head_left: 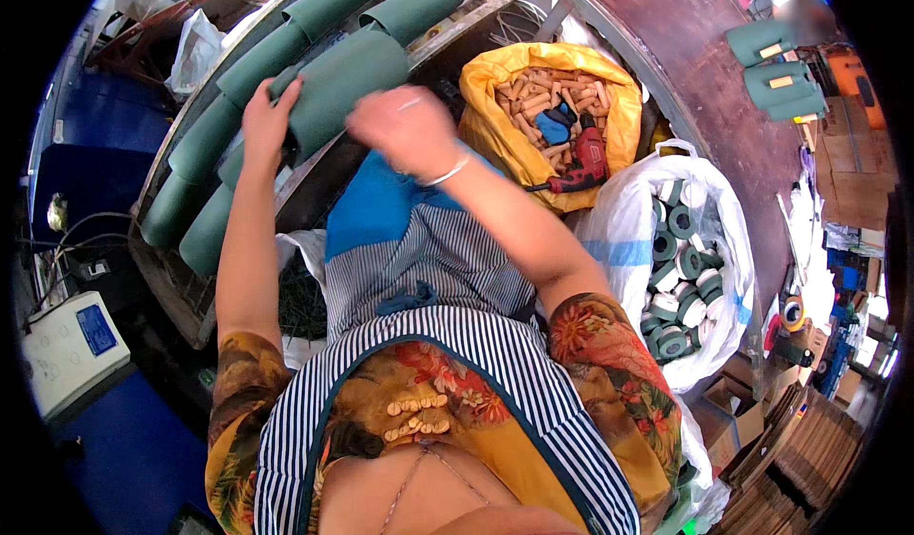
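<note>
Dark green curved pieces, like tubes or cups, lie in two rows along a long trough at the far left. My left hand grips the near end of a large green piece, thumb and fingers around its rim. My right hand hovers just off the right side of that piece, bent at the fingers and smeared by motion. Whether it holds anything cannot be made out. More green pieces extend toward the far end, and another green piece lies beside my left forearm.
Right of the trough, a yellow sack holds small wooden handles, with a red power drill on top. Nearer, a white bag contains green and white rings. Two green pieces with wooden handles lie at far right. A white-and-blue device stands left.
</note>
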`<state>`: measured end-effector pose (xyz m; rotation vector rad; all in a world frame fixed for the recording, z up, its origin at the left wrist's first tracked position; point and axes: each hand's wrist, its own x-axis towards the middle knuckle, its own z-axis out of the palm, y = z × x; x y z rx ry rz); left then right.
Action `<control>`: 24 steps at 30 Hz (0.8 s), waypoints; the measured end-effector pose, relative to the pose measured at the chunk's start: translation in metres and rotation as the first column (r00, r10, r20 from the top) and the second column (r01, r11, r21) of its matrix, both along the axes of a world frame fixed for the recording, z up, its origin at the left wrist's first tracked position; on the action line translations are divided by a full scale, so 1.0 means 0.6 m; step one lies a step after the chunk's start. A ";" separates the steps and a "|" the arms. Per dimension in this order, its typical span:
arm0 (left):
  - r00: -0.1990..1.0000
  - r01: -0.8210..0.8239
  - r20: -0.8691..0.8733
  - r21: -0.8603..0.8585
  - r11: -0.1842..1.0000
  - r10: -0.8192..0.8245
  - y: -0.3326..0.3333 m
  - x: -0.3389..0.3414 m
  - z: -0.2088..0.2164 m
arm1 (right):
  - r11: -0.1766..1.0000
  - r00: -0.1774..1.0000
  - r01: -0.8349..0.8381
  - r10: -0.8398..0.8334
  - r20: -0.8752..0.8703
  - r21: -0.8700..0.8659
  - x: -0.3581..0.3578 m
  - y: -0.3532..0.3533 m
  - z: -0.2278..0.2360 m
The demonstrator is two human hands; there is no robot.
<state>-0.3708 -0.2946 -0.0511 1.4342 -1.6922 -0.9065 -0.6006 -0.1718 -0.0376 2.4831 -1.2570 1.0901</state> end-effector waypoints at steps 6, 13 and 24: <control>0.974 -0.084 -0.216 -0.039 0.996 0.074 0.067 0.050 0.038 | 0.290 0.499 0.857 -0.676 -0.543 0.426 -0.431 0.058 -0.329; 0.969 -0.100 -0.224 0.044 0.994 0.107 0.105 0.049 0.068 | 0.196 0.390 0.881 -0.815 -0.429 0.430 -0.447 0.068 -0.393; 0.987 0.013 -0.159 -0.060 0.998 -0.022 0.144 -0.089 0.092 | 0.094 0.436 0.815 -0.749 -0.498 0.572 -0.462 0.101 -0.436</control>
